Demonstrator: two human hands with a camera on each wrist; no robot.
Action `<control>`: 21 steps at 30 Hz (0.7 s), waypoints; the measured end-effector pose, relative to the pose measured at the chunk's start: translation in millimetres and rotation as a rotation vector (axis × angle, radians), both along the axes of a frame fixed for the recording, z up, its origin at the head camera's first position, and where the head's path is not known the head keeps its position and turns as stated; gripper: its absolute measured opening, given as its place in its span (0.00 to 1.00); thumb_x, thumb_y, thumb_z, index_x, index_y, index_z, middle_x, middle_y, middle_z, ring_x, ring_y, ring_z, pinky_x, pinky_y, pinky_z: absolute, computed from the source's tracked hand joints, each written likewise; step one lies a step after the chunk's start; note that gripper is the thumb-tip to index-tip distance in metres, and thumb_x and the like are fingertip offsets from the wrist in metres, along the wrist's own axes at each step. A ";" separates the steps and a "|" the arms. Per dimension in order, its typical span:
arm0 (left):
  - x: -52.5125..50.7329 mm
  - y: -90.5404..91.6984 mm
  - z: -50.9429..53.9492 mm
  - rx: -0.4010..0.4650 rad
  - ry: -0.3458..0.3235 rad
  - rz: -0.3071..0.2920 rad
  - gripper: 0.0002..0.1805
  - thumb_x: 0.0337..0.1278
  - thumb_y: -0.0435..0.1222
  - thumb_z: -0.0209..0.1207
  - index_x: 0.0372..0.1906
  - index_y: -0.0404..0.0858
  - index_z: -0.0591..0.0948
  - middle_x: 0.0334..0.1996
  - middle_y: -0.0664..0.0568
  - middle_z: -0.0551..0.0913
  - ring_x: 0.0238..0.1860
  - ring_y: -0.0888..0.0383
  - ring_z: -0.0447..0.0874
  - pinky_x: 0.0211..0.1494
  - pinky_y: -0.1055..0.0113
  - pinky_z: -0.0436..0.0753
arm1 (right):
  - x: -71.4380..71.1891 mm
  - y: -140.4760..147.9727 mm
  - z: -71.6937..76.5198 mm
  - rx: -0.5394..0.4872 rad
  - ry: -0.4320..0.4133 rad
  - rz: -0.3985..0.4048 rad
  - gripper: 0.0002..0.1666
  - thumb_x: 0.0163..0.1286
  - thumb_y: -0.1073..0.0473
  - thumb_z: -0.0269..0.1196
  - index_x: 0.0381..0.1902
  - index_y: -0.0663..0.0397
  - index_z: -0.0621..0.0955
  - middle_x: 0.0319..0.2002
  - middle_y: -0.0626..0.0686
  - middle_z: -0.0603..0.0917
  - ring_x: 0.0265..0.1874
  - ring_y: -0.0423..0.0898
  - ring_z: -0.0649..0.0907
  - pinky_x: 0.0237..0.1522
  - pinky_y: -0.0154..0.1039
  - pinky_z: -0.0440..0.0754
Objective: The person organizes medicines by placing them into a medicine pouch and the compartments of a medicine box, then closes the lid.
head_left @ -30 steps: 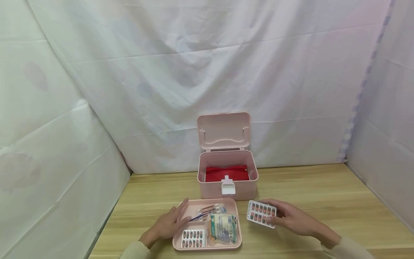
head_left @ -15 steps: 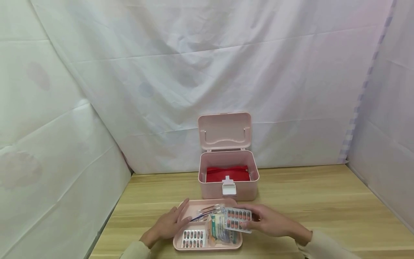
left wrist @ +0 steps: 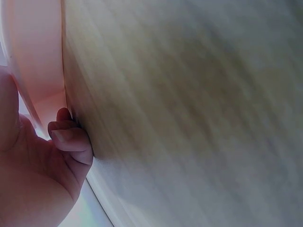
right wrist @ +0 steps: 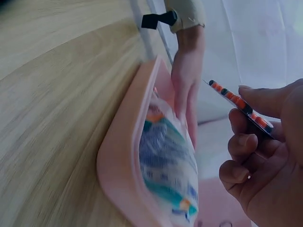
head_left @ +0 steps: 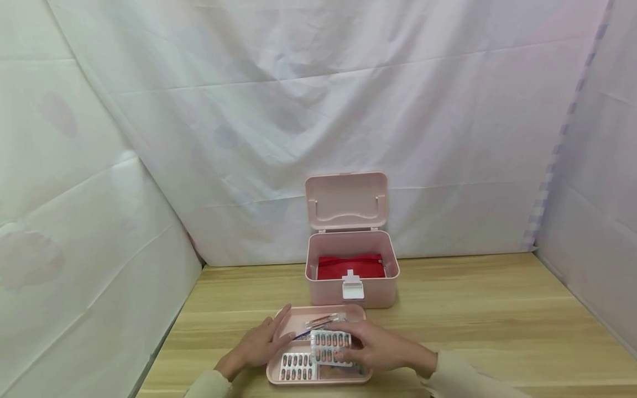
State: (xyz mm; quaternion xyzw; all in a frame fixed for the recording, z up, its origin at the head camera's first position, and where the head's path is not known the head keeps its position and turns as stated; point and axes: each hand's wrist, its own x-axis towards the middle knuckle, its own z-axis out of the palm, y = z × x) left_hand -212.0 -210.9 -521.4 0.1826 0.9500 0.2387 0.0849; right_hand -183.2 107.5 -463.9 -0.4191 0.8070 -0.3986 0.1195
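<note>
My left hand [head_left: 256,345] holds the left edge of a shallow pink tray [head_left: 318,382]. Its thumb reaches over the rim, while the left wrist view shows curled fingers against the outer wall. Between thumb and fingers, my right hand [head_left: 380,347] pinches a blister pack of red-and-dark capsules [head_left: 329,340], raised above the tray. Another capsule blister pack [head_left: 294,366] lies in the front left compartment. Below the held pack is a printed plastic packet [right wrist: 168,156], mostly hidden from the head view. Slim reddish sticks in clear wrapping [head_left: 323,319] lie in the rear compartment.
Behind the tray stands a pink medicine box [head_left: 318,293] with its lid [head_left: 345,202] raised and a red zipped pouch [head_left: 343,269] inside. A wooden tabletop [head_left: 473,315] carries everything. White cloth [head_left: 298,121] hangs at the back and sides.
My right hand has carried the blister pack leftward, from the table's right side to over the tray's middle. My left hand has stayed at the tray's left edge.
</note>
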 end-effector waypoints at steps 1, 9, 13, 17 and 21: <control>-0.1 -0.2 0.0 0.001 -0.003 0.003 0.40 0.68 0.61 0.49 0.79 0.51 0.55 0.37 0.48 0.74 0.28 0.55 0.72 0.35 0.53 0.76 | -0.2 -5.4 0.4 -0.003 0.016 0.017 0.32 0.72 0.47 0.61 0.70 0.49 0.71 0.58 0.46 0.79 0.43 0.34 0.74 0.47 0.29 0.74; -0.1 -0.4 -0.9 0.006 0.010 -0.007 0.40 0.69 0.61 0.48 0.79 0.50 0.55 0.36 0.47 0.74 0.27 0.54 0.74 0.33 0.56 0.76 | 2.6 -40.2 3.8 0.062 0.120 0.086 0.27 0.72 0.55 0.62 0.67 0.48 0.73 0.59 0.44 0.80 0.55 0.34 0.76 0.62 0.36 0.74; -1.2 -0.6 -0.5 0.000 0.024 -0.010 0.40 0.69 0.61 0.48 0.79 0.49 0.55 0.32 0.51 0.71 0.23 0.58 0.68 0.27 0.63 0.70 | 0.3 -51.4 0.6 0.096 0.132 0.099 0.28 0.73 0.52 0.61 0.69 0.49 0.72 0.58 0.44 0.80 0.53 0.32 0.76 0.60 0.34 0.75; -1.9 -1.2 -0.4 -0.007 0.027 -0.013 0.40 0.69 0.61 0.48 0.79 0.49 0.55 0.32 0.52 0.70 0.22 0.58 0.67 0.26 0.64 0.69 | -2.1 -61.9 -6.3 0.120 0.162 0.114 0.30 0.73 0.53 0.61 0.70 0.49 0.70 0.57 0.42 0.80 0.52 0.30 0.76 0.58 0.33 0.77; -2.1 -1.8 -0.4 -0.011 0.030 -0.015 0.40 0.69 0.61 0.47 0.79 0.49 0.55 0.32 0.52 0.71 0.22 0.58 0.68 0.28 0.62 0.70 | -3.5 -71.1 -12.6 0.130 0.203 0.135 0.32 0.71 0.58 0.62 0.71 0.48 0.69 0.57 0.41 0.80 0.51 0.30 0.76 0.57 0.32 0.77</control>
